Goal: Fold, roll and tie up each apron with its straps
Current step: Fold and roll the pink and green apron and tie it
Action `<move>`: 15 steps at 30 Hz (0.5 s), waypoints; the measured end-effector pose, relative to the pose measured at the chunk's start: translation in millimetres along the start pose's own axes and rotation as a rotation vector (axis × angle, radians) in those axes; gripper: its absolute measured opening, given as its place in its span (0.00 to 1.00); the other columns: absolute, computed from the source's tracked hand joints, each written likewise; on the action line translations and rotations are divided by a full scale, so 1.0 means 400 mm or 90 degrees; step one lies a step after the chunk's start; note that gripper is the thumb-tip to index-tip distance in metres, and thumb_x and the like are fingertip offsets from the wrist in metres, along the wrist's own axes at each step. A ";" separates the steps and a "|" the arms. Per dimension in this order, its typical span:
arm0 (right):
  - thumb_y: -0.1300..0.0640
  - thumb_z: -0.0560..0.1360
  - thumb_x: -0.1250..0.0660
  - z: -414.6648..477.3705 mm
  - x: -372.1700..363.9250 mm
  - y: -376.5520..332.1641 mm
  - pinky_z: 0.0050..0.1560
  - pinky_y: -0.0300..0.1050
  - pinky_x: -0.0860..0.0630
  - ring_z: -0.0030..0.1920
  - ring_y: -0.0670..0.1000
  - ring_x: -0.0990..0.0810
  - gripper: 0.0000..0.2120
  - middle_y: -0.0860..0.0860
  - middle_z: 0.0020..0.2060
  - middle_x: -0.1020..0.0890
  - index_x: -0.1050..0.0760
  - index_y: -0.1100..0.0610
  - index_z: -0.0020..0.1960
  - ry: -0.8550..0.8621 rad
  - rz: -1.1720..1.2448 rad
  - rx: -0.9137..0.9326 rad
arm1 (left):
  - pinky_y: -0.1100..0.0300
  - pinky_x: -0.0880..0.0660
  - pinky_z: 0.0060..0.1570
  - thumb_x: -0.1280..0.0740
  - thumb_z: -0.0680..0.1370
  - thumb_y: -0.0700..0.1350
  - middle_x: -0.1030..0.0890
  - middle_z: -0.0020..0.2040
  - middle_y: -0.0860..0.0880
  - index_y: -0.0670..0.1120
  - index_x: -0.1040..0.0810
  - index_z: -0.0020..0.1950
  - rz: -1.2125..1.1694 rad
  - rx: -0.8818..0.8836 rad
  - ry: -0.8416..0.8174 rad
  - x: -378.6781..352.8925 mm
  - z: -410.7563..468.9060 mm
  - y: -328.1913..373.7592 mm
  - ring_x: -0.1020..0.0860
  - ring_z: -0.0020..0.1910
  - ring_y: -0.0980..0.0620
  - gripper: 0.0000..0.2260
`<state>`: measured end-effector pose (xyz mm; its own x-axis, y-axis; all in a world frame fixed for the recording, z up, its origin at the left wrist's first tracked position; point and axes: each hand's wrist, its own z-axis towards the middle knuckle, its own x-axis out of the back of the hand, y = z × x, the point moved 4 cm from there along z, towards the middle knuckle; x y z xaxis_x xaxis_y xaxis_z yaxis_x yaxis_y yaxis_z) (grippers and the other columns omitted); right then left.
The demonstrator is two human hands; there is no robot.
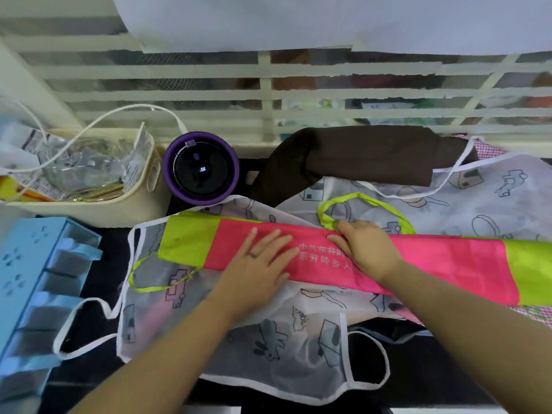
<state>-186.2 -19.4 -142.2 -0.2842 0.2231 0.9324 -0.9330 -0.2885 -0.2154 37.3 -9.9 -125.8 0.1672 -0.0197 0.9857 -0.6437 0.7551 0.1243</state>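
Left hand (263, 259), right hand (369, 249) on pink apron (448, 264)

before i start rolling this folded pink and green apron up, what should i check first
1. Pink and lime-green cloth apron folded into one long strip: ok.
2. Left hand flat on the strip, pinning it: ok.
3. Right hand at the far edge, pinching or only pressing: cannot tell.
4. Far lime-green strap loop and near lime-green strap loop loose outside the fold: ok.
5. White see-through printed apron clear of the roll: not ok, it lies directly underneath.
6. Strip's right end: cannot tell, out of frame.
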 end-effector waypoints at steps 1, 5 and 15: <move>0.45 0.77 0.45 -0.002 -0.001 0.001 0.32 0.45 0.28 0.28 0.57 0.24 0.20 0.53 0.26 0.24 0.27 0.59 0.38 0.001 0.008 -0.006 | 0.43 0.48 0.71 0.45 0.79 0.53 0.33 0.73 0.48 0.49 0.34 0.72 -0.005 -0.014 -0.039 -0.025 -0.001 0.009 0.37 0.74 0.47 0.22; 0.46 0.77 0.45 -0.008 0.000 -0.001 0.30 0.43 0.29 0.28 0.57 0.24 0.19 0.53 0.26 0.24 0.27 0.60 0.39 0.012 0.009 -0.017 | 0.41 0.53 0.69 0.52 0.80 0.64 0.42 0.77 0.48 0.54 0.44 0.77 0.022 0.006 -0.165 -0.103 -0.023 -0.045 0.45 0.77 0.45 0.28; 0.57 0.76 0.39 -0.041 0.033 -0.026 0.50 0.50 0.34 0.48 0.57 0.26 0.08 0.54 0.45 0.22 0.23 0.58 0.51 0.096 -0.063 -0.053 | 0.28 0.39 0.61 0.36 0.69 0.53 0.32 0.73 0.45 0.54 0.37 0.72 0.047 0.105 -0.150 -0.068 -0.028 -0.080 0.31 0.70 0.42 0.31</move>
<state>-183.7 1.8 -132.5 -0.2147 0.3855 0.8974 -0.9712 -0.1811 -0.1546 61.6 -26.2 -158.1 -0.0500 -0.1341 0.9897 -0.7633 0.6442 0.0487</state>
